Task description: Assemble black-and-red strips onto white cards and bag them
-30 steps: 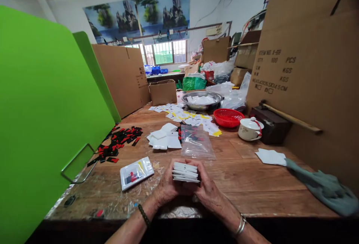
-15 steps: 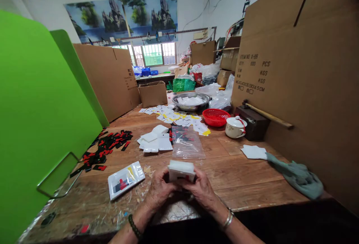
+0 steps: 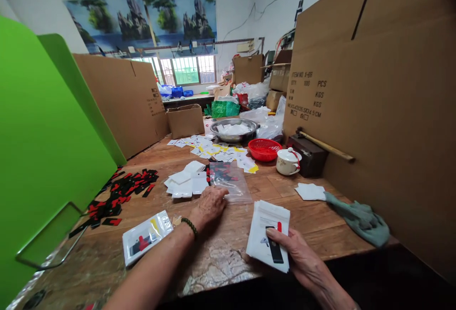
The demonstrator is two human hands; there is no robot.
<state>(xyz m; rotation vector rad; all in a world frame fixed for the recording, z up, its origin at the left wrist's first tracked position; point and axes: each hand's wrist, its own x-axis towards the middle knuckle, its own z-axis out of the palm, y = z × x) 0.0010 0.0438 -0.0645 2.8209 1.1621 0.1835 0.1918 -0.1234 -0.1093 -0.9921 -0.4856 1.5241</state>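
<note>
My right hand (image 3: pixel 297 255) grips a stack of small white packets (image 3: pixel 258 234), thumb on top. The front packet carries a black and red strip (image 3: pixel 274 246). My left hand (image 3: pixel 212 203) lies at the near left edge of a clear plastic bag (image 3: pixel 237 186), fingers curled and pressed together on it; the fingertips are partly hidden. Red and black pieces show through or behind the bag. Beside it is a pile of white packets (image 3: pixel 181 189). A filled white pouch (image 3: pixel 147 236) with a black, red and yellow front lies left of my left forearm.
Many red and black strips (image 3: pixel 124 189) are heaped at left, near a green panel (image 3: pixel 53 110). Farther back are scattered printed cards (image 3: pixel 213 151), a metal basin (image 3: pixel 235 136) and a red basket (image 3: pixel 265 151). A lidded cup (image 3: pixel 288 164) and a grey-green cloth (image 3: pixel 359 220) are at right.
My hands have parted. The right moved right with the packet stack, now tilted to show its printed front. The left let go of the stack and reached forward to the clear bag.
</note>
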